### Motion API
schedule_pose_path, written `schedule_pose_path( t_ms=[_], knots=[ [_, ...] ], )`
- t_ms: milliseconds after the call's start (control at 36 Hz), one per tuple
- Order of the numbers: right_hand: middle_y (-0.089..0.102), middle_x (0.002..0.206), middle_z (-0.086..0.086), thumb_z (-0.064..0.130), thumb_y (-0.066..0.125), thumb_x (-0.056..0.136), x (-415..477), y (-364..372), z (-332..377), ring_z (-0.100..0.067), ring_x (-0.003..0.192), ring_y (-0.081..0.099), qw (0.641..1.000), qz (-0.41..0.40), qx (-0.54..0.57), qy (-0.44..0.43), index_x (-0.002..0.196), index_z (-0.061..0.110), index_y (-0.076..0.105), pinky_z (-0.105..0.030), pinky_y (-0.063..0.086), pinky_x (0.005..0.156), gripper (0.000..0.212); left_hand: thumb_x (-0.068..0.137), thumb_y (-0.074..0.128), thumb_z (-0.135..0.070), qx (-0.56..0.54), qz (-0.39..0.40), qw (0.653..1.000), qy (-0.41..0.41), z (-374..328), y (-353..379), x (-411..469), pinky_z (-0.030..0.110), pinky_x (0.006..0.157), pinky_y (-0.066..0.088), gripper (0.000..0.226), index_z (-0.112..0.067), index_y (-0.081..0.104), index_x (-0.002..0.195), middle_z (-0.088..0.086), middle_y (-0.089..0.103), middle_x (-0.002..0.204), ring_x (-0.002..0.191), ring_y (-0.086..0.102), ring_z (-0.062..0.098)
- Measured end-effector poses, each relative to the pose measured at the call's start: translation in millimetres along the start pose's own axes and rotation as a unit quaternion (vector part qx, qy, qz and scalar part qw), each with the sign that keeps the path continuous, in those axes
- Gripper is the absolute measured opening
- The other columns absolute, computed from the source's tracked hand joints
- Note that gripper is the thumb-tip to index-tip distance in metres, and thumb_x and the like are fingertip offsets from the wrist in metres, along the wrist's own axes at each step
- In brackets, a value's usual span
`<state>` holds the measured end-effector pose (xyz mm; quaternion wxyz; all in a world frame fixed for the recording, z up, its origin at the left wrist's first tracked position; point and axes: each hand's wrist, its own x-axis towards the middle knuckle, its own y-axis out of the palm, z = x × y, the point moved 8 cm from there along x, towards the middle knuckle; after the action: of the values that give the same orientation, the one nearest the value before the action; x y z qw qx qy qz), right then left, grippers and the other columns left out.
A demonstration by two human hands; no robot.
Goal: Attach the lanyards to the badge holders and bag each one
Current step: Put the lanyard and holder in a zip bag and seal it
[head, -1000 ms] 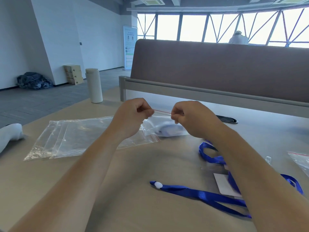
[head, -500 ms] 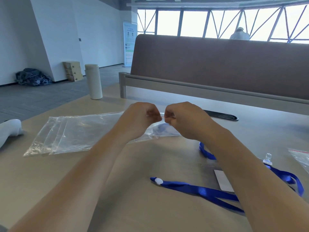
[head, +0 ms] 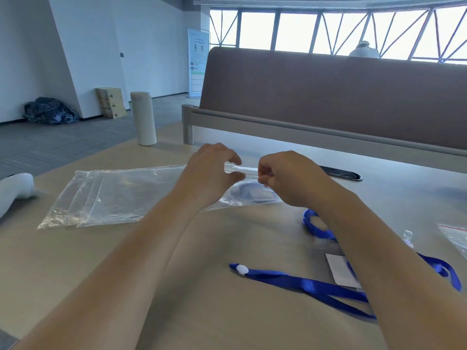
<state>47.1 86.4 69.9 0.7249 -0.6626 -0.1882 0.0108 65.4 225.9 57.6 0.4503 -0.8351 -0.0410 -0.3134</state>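
Observation:
A clear zip bag (head: 250, 195) with a blue lanyard inside lies on the table ahead of me, its red-lined top edge lifted. My right hand (head: 285, 178) pinches that edge at its right end. My left hand (head: 209, 170) hovers at the left end, thumb and fingers spread apart above and below the strip without gripping it. Nearer to me a loose blue lanyard (head: 303, 284) with a white bead lies beside a badge holder with a white card (head: 338, 271), partly hidden under my right forearm. A clear clip (head: 408, 238) lies to its right.
A stack of empty zip bags (head: 121, 193) lies at the left. Another bag (head: 454, 236) shows at the right edge. A white cylinder (head: 143, 117) stands at the far left corner, a white object (head: 15, 190) at the left edge. A brown divider (head: 328, 97) borders the table's far side.
My hands drew together along the bag's top edge, then my left hand opened its fingers and let go of the strip. The right hand keeps its pinch.

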Motion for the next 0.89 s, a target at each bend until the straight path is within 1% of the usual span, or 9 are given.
schedule_pose_path(
  t_ms=[56,111,222,278,444,556,667,750,889],
  knots=[
    [0.066,0.095,0.001,0.02,0.054,0.096,0,1,4,-0.021,0.086,0.059,1.0,0.005,-0.007,-0.004,0.096,0.022,0.065,-0.034,0.05,0.074,0.011,0.09,0.069,-0.035,-0.009,0.016,1.0,0.009,-7,4,-2,0.025,0.092,0.037,0.012,-0.026,0.071,0.099,-0.014,0.06,0.1,0.104,0.051,0.011],
    [0.066,0.095,0.0,0.019,0.055,0.097,-1,2,6,-0.021,0.086,0.059,1.0,0.01,-0.008,-0.006,0.096,0.022,0.063,-0.03,0.046,0.071,0.009,0.093,0.066,-0.03,-0.003,0.037,0.999,0.004,-11,8,-4,0.029,0.092,0.042,0.011,-0.023,0.074,0.096,-0.008,0.067,0.1,0.101,0.056,0.014],
    [0.066,0.1,0.0,0.026,0.054,0.098,0,1,4,-0.02,0.089,0.059,1.0,0.015,0.016,0.0,0.104,0.02,0.065,-0.034,0.051,0.08,0.013,0.095,0.062,-0.028,-0.001,0.057,0.998,-0.02,-10,11,-3,0.035,0.087,0.05,0.013,-0.021,0.073,0.094,-0.002,0.07,0.096,0.094,0.061,0.019],
    [0.066,0.1,0.0,0.024,0.054,0.098,-2,0,-2,-0.019,0.089,0.059,0.999,0.023,0.033,0.01,0.104,0.019,0.065,-0.031,0.048,0.077,0.014,0.096,0.06,-0.027,0.002,0.063,0.998,-0.027,-7,12,-3,0.036,0.085,0.051,0.014,-0.02,0.071,0.094,-0.001,0.069,0.096,0.092,0.061,0.02],
    [0.067,0.092,0.008,0.028,0.056,0.096,-11,-9,-34,-0.015,0.085,0.059,0.996,0.022,0.069,0.047,0.085,0.028,0.062,-0.031,0.047,0.071,0.013,0.097,0.059,-0.028,-0.001,0.051,0.998,-0.02,-3,-2,-2,0.036,0.082,0.05,0.014,-0.019,0.067,0.09,-0.003,0.068,0.091,0.088,0.059,0.02],
    [0.066,0.085,0.01,0.027,0.056,0.096,-22,-19,-44,-0.01,0.075,0.056,0.993,0.004,0.1,0.062,0.079,0.029,0.059,-0.023,0.036,0.058,0.017,0.096,0.059,-0.028,0.013,0.056,0.998,0.001,-10,-11,-2,0.035,0.082,0.049,0.013,-0.019,0.067,0.091,-0.005,0.068,0.091,0.088,0.058,0.02],
    [0.067,0.086,0.012,0.025,0.053,0.097,-33,-24,-49,-0.01,0.08,0.058,0.991,0.007,0.113,0.067,0.081,0.029,0.059,-0.022,0.038,0.062,0.018,0.096,0.06,-0.027,0.028,0.074,0.997,0.011,-12,-13,-5,0.033,0.078,0.048,0.01,-0.024,0.063,0.086,-0.01,0.064,0.085,0.085,0.057,0.018],
    [0.067,0.089,0.011,0.025,0.052,0.098,-39,-25,-49,-0.01,0.081,0.058,0.992,0.007,0.108,0.07,0.083,0.028,0.059,-0.022,0.038,0.062,0.016,0.094,0.058,-0.016,0.037,0.085,0.995,0.025,-10,-13,-11,0.033,0.077,0.05,0.02,-0.031,0.056,0.082,-0.013,0.065,0.084,0.083,0.059,0.017],
    [0.062,0.089,0.008,0.031,0.055,0.097,-46,-28,-55,-0.013,0.083,0.057,0.99,-0.007,0.1,0.1,0.089,0.022,0.063,-0.029,0.045,0.072,0.015,0.095,0.056,-0.02,0.057,0.088,0.994,-0.014,1,-19,-18,0.036,0.081,0.051,0.015,-0.031,0.056,0.085,-0.009,0.064,0.091,0.087,0.058,0.018]
  ],
)
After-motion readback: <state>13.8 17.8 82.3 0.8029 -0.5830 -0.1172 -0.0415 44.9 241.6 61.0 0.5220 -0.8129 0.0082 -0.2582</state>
